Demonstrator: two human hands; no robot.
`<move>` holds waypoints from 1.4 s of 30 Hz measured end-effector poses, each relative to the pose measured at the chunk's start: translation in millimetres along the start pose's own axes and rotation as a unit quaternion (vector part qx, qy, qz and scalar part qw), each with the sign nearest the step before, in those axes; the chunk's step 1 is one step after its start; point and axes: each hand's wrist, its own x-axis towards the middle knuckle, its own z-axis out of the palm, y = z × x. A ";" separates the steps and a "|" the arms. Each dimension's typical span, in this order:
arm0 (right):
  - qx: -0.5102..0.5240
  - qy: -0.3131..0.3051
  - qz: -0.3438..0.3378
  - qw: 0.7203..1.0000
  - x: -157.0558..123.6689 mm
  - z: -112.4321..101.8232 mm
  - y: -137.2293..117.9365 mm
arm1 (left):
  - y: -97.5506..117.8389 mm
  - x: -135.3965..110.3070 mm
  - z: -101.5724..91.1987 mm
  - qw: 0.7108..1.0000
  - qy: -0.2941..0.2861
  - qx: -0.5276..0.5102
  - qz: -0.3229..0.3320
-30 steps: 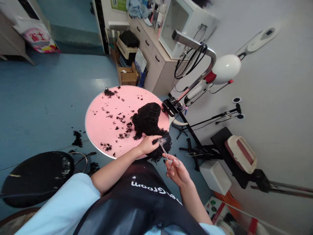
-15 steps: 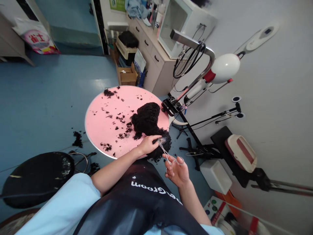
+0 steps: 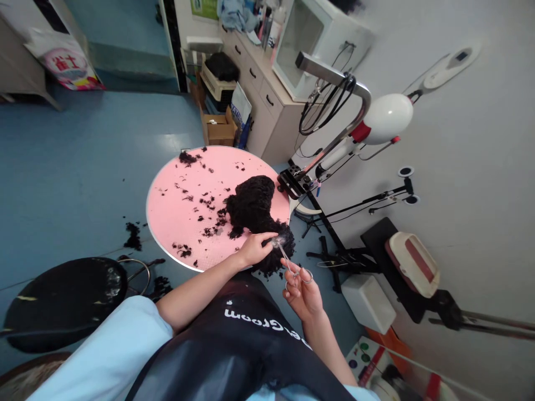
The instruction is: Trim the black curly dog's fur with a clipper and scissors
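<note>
A black curly-haired dog (image 3: 253,203) is on the round pink grooming table (image 3: 175,206), its head over the near right edge. My left hand (image 3: 254,249) grips the dog's head beside a greyish patch of fur, the fingertips partly lost in the coat. In my right hand (image 3: 304,295) is a pair of metal scissors (image 3: 288,262), with fingers through the handle rings. The blades look nearly together, and their tips reach the grey fur close to my left fingertips.
Black hair clippings (image 3: 188,157) are scattered over the tabletop and floor. A metal grooming arm (image 3: 355,111) with a looped black lead rises at the table's right. A round black stool (image 3: 67,303) stands at the left, and drawers (image 3: 263,100) are behind.
The scissors' blades have come together from a wider spread, and the right hand's fingers have drawn closer. My left hand keeps its place on the dog's head. The view has shifted slightly.
</note>
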 end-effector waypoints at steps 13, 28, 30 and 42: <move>-0.014 -0.004 0.031 0.999 14.2 5.6 1.4 | -7.2 -0.3 1.7 1.000 0.004 0.003 0.021; 0.018 0.002 0.033 0.999 13.1 14.0 2.1 | -12.0 -4.4 8.1 1.000 0.009 -0.016 0.004; 0.011 0.003 0.012 1.000 8.0 12.9 2.2 | -13.5 -3.8 8.7 1.000 0.013 -0.019 0.007; 0.020 0.009 0.025 0.999 14.8 14.0 7.1 | -15.6 -5.0 12.5 1.000 0.010 -0.015 0.006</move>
